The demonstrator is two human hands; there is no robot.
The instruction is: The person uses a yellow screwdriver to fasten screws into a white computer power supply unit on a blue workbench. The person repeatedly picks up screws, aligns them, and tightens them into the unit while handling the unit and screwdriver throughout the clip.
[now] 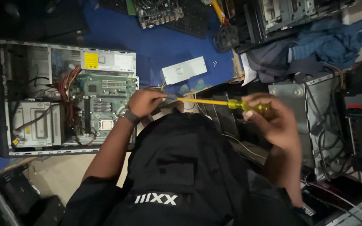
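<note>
Landmark: I take the open case (63,98), lying on its side on the blue mat (164,46), as reference for all positions.

Screwdriver: yellow, held level just right of the case; its handle (248,105) points away from the case and its tip (180,99) points toward it.

Right hand: my right hand (273,119) is wrapped around the handle in a full grip, well right of the case.

Left hand: my left hand (145,101) sits at the case's right edge, fingers curled at the tip. I cannot tell whether it pinches a screw or only steadies the shaft; the knuckles hide the contact.

Board: the green board (101,100) with its exposed chip (105,124) lies inside the case, just left of my left hand.

Loose parts: a grey drive (185,70) and small screws (215,63) lie on the mat beyond the case's right end.

Risk, slip: I judge that a tip slipping off its seat would drive toward my left fingers or skid onto the board.

Risk, drop: any small part released here could fall among the cables (70,86) inside the case.

Risk, view: a dark garment (181,163) covers the area below my hands, so I cannot see what lies there.
</note>
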